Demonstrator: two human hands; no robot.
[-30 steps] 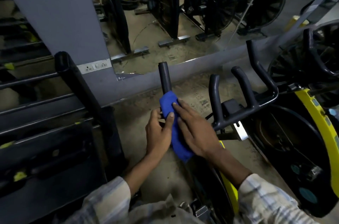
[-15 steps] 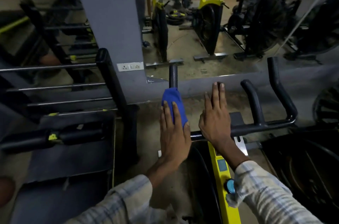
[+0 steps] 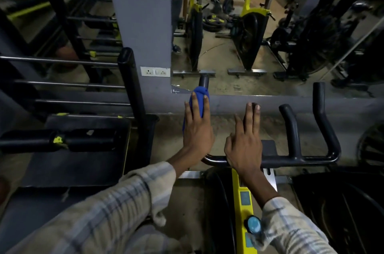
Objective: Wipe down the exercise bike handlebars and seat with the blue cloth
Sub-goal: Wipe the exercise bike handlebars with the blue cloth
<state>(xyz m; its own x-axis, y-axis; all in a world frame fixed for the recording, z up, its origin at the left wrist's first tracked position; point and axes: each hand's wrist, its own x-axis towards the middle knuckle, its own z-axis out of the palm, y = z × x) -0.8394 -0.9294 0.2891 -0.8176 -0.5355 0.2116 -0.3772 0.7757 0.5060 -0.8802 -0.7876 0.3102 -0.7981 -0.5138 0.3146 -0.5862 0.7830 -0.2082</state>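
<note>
The left hand [image 3: 197,129] lies flat along the far-left prong of the black handlebars [image 3: 291,159], fingers stretched forward and close together, pressing the blue cloth [image 3: 199,95] onto the prong. The cloth is wrapped over the upper part of that prong; it shows between and beyond the fingertips and along the outer edge of the hand, while the prong's bare black tip [image 3: 204,81] sticks out just past it. The left grip is a flat press on the cloth; whether the thumb curls under the bar cannot be told.

The right hand [image 3: 244,145] rests on the crossbar of the handlebars, just beside the left hand, with its fingers extended forward over the inner-left prong, loosely together and holding nothing. Two more prongs rise bare to the right, well apart from both hands.

Below the crossbar runs the yellow frame [image 3: 242,197] of the exercise bike, with a blue knob [image 3: 254,224] near the right checked sleeve [image 3: 291,226]. The seat is not in view.

Ahead, a grey pillar [image 3: 139,14] carries a white socket plate [image 3: 155,71]. Beside it a wall mirror [image 3: 249,46] shows other yellow bikes. A black machine [image 3: 62,139] stands to the left.
</note>
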